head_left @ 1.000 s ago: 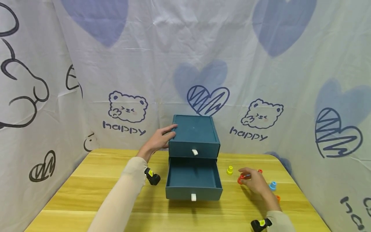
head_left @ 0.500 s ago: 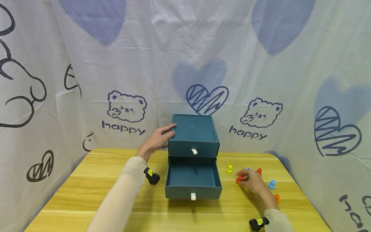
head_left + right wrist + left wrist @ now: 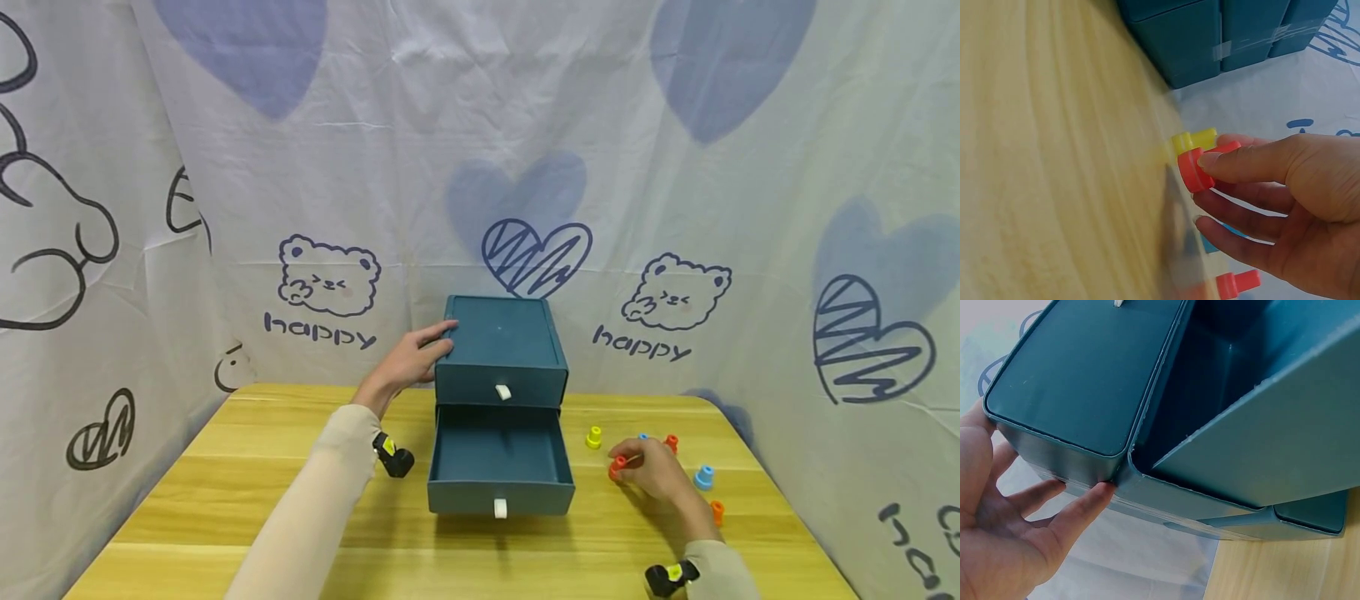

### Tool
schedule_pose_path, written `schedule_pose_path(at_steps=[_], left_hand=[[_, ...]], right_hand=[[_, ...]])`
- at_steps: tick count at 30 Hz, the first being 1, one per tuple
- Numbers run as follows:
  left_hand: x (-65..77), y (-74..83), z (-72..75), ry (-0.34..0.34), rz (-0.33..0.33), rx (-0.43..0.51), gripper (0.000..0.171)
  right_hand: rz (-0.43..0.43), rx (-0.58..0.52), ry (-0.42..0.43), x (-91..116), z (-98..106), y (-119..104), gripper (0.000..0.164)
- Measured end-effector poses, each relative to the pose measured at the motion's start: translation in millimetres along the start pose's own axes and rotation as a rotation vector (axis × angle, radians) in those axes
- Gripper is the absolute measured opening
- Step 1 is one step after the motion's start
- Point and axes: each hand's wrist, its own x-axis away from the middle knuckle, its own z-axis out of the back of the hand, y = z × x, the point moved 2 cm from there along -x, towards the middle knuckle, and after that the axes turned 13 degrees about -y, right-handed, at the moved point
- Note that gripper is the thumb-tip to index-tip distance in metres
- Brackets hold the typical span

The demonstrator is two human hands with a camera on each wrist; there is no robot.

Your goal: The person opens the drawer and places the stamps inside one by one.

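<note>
A dark teal drawer unit (image 3: 501, 333) stands at the middle of the table, its lower drawer (image 3: 501, 498) pulled out and the drawer above it closed. My left hand (image 3: 408, 360) rests on the unit's left side and top edge; in the left wrist view its fingers (image 3: 1079, 515) are spread and fairly straight against the plastic. To the right of the drawer, my right hand (image 3: 656, 468) pinches a small red stepped plastic peg (image 3: 1194, 170) between thumb and fingers, close over the table. Nearest to that hand are a yellow peg (image 3: 594, 437) and a second red peg (image 3: 671, 443).
Farther right on the wooden table (image 3: 300, 467) stand a light blue peg (image 3: 703, 477) and an orange peg (image 3: 717, 512). Another blue peg (image 3: 642, 437) is mostly hidden behind the right hand. A printed white curtain (image 3: 450, 125) hangs behind the table and at both sides.
My right hand has shifted slightly left with the red peg, and the blue peg behind it shows differently. The left hand and the drawer unit have stayed in place.
</note>
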Motion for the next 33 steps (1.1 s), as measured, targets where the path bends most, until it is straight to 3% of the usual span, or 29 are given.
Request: schedule_pose_path(at_steps=[13,33], left_hand=[[1.4,-1.8,-1.7,0.006,0.005,0.002,0.052],[-0.4,0.0,-0.4,-0.006,0.007,0.019,0.052]], right_hand=[[-0.046,-0.056,-0.003,1.8,9.2,-18.2,0.028],[0.153,0.042,-0.120,14.9,53.0,-85.6,0.018]])
